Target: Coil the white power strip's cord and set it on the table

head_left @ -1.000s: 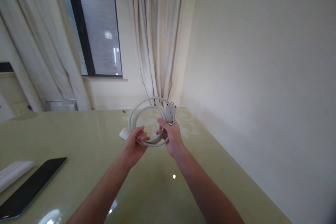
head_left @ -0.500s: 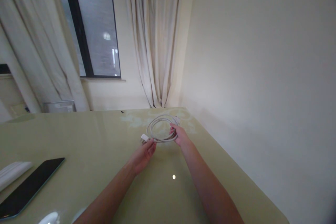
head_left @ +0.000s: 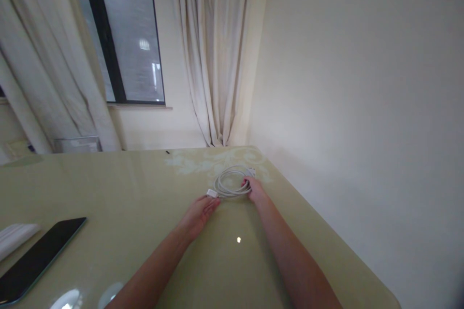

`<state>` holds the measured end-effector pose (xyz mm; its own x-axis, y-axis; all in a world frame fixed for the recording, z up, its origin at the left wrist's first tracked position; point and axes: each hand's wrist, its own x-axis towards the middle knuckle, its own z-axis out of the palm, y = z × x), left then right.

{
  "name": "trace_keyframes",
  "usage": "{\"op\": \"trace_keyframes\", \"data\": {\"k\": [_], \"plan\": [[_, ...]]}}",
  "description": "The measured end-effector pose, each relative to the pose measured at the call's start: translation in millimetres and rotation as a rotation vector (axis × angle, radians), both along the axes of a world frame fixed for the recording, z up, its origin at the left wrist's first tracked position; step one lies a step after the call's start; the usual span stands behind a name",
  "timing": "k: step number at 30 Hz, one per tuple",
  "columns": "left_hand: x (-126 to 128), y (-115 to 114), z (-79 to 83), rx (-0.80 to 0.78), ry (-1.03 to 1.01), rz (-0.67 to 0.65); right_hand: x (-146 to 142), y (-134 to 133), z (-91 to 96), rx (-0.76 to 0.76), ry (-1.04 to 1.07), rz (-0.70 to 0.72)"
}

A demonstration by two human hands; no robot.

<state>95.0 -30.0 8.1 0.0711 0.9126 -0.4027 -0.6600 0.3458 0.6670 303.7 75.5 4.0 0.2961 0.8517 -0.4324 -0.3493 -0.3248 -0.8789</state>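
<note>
A light grey-white cable (head_left: 232,195) lies in a loose round coil near the far right corner of the table. Wrapped round the coil's right side are the fingers of my right hand (head_left: 254,189). At the coil's left end sits a white plug (head_left: 212,193). My left hand (head_left: 201,211) is just in front of that plug, fingers stretched out and touching or very close to it. A second pale connector (head_left: 251,172) shows at the coil's far right, behind my right hand.
A black tablet-like slab (head_left: 43,256) and a white object (head_left: 16,239) lie on the glossy greenish table (head_left: 126,193) at left. A small dark piece (head_left: 167,152) is near the far edge. The wall (head_left: 344,106) borders the table's right side.
The coil and both hands have shifted slightly right and lower, toward the tabletop. My left fingers have straightened and loosened from the cable by the plug.
</note>
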Motion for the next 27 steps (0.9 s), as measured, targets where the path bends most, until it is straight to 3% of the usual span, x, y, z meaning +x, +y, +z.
{"op": "trace_keyframes", "data": {"k": [5, 14, 20, 24, 27], "plan": [[3, -3, -0.3, 0.023, 0.027, 0.011, 12, 7, -2.7, 0.031, -0.194, -0.033], [9, -12, -8.3, 0.149, 0.159, -0.103, 32, -3, -1.9, 0.066, -0.667, -0.185], [10, -7, -24.5, 0.284, 0.306, -0.138, 28, -18, 13.9, 0.247, -0.900, -0.208], [15, -8, -31.5, 0.387, 0.406, -0.147, -2, -32, 41.1, 0.498, -0.993, -0.181], [18, -10, -34.6, 0.431, 0.497, -0.124, -56, -56, 49.7, 0.753, -1.016, 0.056]]}}
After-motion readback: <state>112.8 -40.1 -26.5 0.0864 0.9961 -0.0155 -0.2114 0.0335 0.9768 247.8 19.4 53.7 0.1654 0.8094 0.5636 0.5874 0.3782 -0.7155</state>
